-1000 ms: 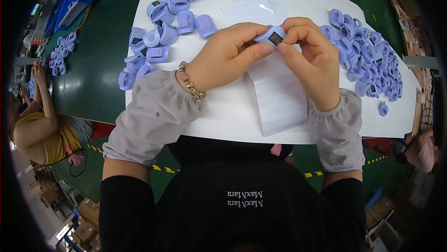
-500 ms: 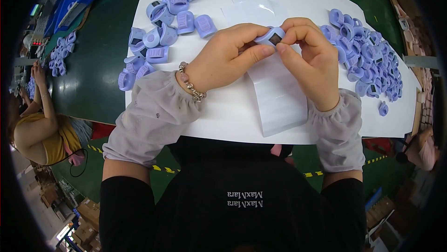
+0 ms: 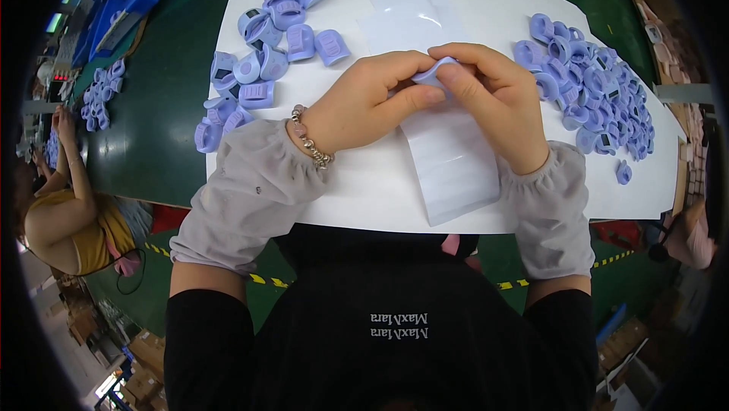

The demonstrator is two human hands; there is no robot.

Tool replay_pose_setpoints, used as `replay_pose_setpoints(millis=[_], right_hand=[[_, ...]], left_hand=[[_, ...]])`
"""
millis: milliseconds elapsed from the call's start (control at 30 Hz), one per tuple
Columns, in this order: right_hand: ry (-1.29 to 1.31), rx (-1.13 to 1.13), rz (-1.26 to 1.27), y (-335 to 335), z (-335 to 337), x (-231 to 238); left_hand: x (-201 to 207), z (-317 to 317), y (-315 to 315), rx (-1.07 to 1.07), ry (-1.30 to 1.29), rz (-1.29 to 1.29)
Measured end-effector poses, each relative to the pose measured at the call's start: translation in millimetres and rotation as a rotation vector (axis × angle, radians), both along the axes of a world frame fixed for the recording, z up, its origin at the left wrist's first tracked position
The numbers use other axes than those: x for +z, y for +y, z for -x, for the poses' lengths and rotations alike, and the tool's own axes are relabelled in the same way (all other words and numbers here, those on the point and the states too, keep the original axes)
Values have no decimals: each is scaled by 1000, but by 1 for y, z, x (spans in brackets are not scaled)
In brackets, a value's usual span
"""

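Between my two hands, above the white-covered table, is a small lavender plastic casing (image 3: 435,71) with a curved edge. My left hand (image 3: 372,99) pinches its left side, the thumb below. My right hand (image 3: 497,96) closes over the right side, its thumb lying across the face and hiding most of it. Beneath the hands lies a strip of clear glossy film (image 3: 454,172). Left of my hands is a loose group of similar lavender casings (image 3: 300,42), some with a dark window. A denser heap of them (image 3: 600,92) sits to the right.
White sheeting (image 3: 364,191) covers the table, and another film sheet (image 3: 402,23) lies farther back. One casing (image 3: 623,172) is apart from the right heap. At far left, a person (image 3: 64,217) sits by a green table (image 3: 152,107) with more casings and a blue bin (image 3: 144,1).
My right thumb has moved up onto the casing's face, covering the dark window that showed before. The casing has tilted, and both hands still hold it.
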State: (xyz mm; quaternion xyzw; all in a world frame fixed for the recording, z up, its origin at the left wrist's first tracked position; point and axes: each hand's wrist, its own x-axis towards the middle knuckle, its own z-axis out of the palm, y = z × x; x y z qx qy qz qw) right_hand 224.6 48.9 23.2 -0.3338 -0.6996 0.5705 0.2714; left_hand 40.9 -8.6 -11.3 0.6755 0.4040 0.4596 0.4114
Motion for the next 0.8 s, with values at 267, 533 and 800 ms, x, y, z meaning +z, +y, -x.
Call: replay_pose_setpoints(millis=[267, 533, 800], right_hand=[[30, 145, 239, -6, -4, 15], [957, -17, 627, 17, -31, 2], [192, 46, 217, 29, -15, 3]], left_hand=[[7, -1, -10, 103, -173, 69], [56, 58, -14, 462, 913, -74], [50, 55, -8, 333, 955, -45]])
